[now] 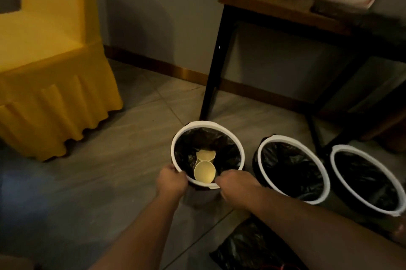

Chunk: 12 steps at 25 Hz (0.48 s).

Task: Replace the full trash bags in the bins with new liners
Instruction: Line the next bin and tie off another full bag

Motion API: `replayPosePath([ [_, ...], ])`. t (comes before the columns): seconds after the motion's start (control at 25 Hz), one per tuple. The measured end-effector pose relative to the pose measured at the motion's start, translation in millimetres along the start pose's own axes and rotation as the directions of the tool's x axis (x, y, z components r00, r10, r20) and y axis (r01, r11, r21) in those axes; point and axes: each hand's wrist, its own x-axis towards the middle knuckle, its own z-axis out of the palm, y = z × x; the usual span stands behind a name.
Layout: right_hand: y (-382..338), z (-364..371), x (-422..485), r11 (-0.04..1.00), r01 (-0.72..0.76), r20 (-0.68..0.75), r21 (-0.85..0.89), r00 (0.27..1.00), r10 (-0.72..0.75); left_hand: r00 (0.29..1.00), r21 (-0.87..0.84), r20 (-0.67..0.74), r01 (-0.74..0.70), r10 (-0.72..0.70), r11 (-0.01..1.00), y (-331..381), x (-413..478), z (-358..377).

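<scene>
Three round bins with white rims stand in a row on the floor, each lined with a black bag. The left bin (239, 149) holds two pale paper cups (204, 171) in its black liner (228, 155). My left hand (172, 180) grips the near left of its white rim. My right hand (236, 185) pinches the near right of that rim. The middle bin (325, 173) and the right bin (393, 193) hold only black liners. A black plastic bag (252, 247) lies on the floor under my right forearm.
A black-legged wooden side table (263, 4) stands behind the bins, with a plant and a picture on it. A yellow-draped chair (55, 94) is at the left. Grey floor tiles (98, 182) stretch in front.
</scene>
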Motion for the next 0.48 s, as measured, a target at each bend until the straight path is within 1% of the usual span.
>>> replayPosePath([
  [0.08,1.6,-0.9,10.8,0.998,0.033,-0.006,-0.045,0.999,-0.033,1.0,-0.039,0.022,0.0,0.001,0.999,8.6,-3.2,-1.2],
  [0.16,5.1,3.5,21.3,0.996,0.07,-0.052,-0.052,0.996,-0.073,1.0,-0.082,0.011,0.009,-0.008,0.997,15.7,-5.0,-2.9],
  [0.28,8.7,12.6,22.4,0.994,0.077,-0.077,0.075,0.995,-0.071,0.999,-0.17,0.001,0.038,-0.038,0.985,12.6,-14.7,-10.2],
  [0.36,13.3,5.9,20.8,0.986,0.078,-0.042,0.146,0.996,-0.073,0.996,-0.183,0.009,0.089,-0.089,0.979,14.5,-26.1,-13.3],
  [0.48,15.1,-16.5,31.0,0.983,0.09,0.082,0.163,0.991,-0.104,0.99,-0.136,0.023,0.141,-0.139,0.981,14.9,-31.7,-14.1],
])
